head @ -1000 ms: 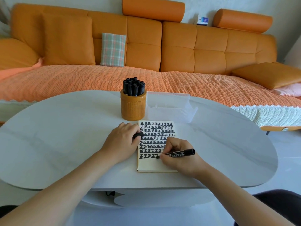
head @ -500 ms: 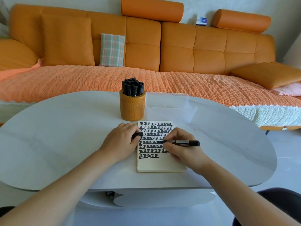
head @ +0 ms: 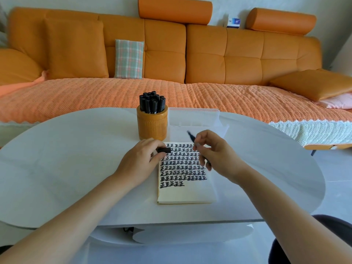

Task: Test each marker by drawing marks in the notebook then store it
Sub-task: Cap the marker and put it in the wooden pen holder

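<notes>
The person's right hand is holding the uncapped black marker above the far part of the notebook, its grip clamped on the barrel. The tip is pointing far and left, and the marker is blurring in the view. The left hand is resting at the notebook's left edge, its grip pinched on the cap, whose end is facing right. Recapping is looking like the step in hand. The tip should be lining up straight with the cap's mouth, staying off fingers and paper, then pressing in until seated. An orange pen holder packed with capped markers and a clear plastic box are standing on the desk just beyond the notebook; which is the store, I cannot tell
</notes>
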{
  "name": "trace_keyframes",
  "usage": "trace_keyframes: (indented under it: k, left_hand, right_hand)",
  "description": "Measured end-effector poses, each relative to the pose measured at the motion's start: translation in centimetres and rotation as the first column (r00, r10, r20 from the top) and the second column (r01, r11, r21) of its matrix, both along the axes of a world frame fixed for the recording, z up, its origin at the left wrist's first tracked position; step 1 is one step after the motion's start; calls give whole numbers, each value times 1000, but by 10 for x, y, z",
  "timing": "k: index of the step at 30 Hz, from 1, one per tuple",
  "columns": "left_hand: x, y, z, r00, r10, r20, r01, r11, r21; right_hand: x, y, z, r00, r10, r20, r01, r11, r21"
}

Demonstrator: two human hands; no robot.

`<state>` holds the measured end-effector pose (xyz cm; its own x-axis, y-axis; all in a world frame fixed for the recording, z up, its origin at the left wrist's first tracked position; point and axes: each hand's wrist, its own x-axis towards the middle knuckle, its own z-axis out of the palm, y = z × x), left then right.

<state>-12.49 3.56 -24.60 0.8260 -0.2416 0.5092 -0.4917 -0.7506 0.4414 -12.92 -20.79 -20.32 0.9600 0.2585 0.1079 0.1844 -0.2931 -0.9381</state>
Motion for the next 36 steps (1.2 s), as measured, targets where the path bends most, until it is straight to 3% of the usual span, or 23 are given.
trace_keyframes:
  k: [3,7,15,22,29,33,36]
  left_hand:
    - [0,0,3,1000,-5,5,5,1000,-11]
    - [-1,1,5,1000,-25,4,25,1000,-7]
    - [-4,-3,8,995,-100,-31,100,995,9]
    - [-8,-8,13,985,-163,-60,165,986,25]
    - [-9,-3,22,968,-239,-79,233,969,-76]
    - [-8,-3,25,971,-235,43,236,972,-9]
    - [-7,-2,35,953,-274,130,264,960,92]
  right_hand:
    - [2,1,-4,989,-52,139,92,949,-300]
    - [-1,4,-7,975,-39,218,140,871,-471]
    - [-7,12,-5,964,-5,266,152,831,-535]
    - [-8,15,-9,939,101,327,87,853,-514]
    - [-9,19,-10,743,253,619,250,754,-607]
    - [-13,25,-8,827,194,528,182,795,-579]
    - [-12,26,-2,955,147,256,-35,918,-395]
